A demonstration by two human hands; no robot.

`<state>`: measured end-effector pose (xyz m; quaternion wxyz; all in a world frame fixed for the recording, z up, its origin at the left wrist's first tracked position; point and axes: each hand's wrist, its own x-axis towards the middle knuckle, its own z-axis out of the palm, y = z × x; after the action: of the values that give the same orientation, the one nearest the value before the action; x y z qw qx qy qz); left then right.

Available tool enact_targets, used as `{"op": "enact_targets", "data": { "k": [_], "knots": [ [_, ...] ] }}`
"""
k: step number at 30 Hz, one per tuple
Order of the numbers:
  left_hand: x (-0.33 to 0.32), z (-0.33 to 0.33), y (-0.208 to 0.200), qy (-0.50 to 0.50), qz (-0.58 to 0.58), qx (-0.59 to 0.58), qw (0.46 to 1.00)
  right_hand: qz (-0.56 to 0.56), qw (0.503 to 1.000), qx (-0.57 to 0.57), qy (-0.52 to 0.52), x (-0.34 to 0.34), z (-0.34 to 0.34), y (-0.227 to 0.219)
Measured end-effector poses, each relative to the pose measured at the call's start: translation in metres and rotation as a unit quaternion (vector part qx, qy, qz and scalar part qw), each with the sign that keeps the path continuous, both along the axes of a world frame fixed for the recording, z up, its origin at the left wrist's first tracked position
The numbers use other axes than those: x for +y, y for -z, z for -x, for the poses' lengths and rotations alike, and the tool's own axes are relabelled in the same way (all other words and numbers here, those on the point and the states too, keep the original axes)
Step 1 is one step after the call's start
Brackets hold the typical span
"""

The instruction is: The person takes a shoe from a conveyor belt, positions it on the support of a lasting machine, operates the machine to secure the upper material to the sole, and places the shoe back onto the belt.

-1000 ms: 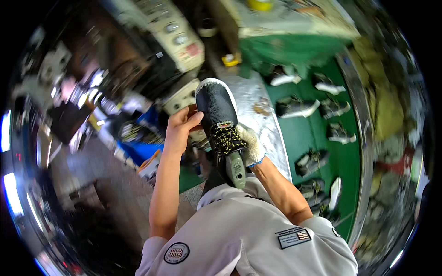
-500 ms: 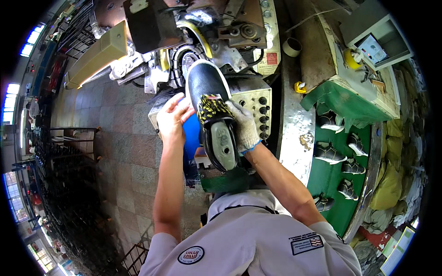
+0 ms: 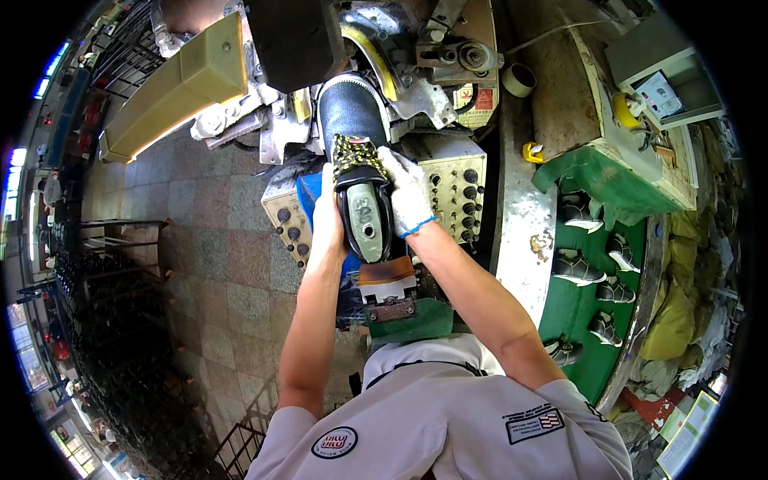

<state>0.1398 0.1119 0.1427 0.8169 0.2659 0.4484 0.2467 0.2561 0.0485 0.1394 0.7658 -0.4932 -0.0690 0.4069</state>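
Observation:
A black shoe [image 3: 352, 118] with yellow-speckled laces and a pale stitched edge sits between my hands, its toe in the machine [image 3: 416, 92]. A grey-green last [image 3: 366, 220] with a round hole fills its opening. My bare left hand [image 3: 326, 216] is closed against the shoe's left side near the heel. On the other side, my right hand [image 3: 408, 188], in a white glove with a blue cuff edge, grips the shoe by the laces. Below the heel stands a brown pad [image 3: 386, 273] on a metal mount. Some fingertips are hidden by the shoe.
Knobbed control panels [image 3: 456, 196] flank the shoe. A yellowish machine cover [image 3: 180, 84] juts out at left. Several shoes [image 3: 578, 266] stand on the green shelf [image 3: 596, 372] at right, beside a metal ledge [image 3: 520, 232]. A dark rack [image 3: 120, 336] stands far left.
The shoe has moved forward, straightened and gone toe-first into the machine. My left hand has closed from spread fingers onto its side. The brown pad now shows.

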Motion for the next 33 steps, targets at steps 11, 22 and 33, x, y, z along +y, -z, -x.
{"op": "enact_targets", "data": {
  "k": [11,22,33],
  "knots": [
    [0.010,-0.009,-0.018,0.026,-0.013,-0.034,0.999,0.016,0.998,0.058,-0.013,0.009,-0.009,-0.010],
    [0.011,-0.006,0.035,0.044,-0.126,-0.031,0.991,0.048,0.997,-0.051,0.019,0.006,0.001,0.023],
    [0.015,0.016,0.066,0.058,-0.242,0.023,0.968,0.088,0.992,-0.084,0.017,-0.010,0.005,0.025]
  ]
}}
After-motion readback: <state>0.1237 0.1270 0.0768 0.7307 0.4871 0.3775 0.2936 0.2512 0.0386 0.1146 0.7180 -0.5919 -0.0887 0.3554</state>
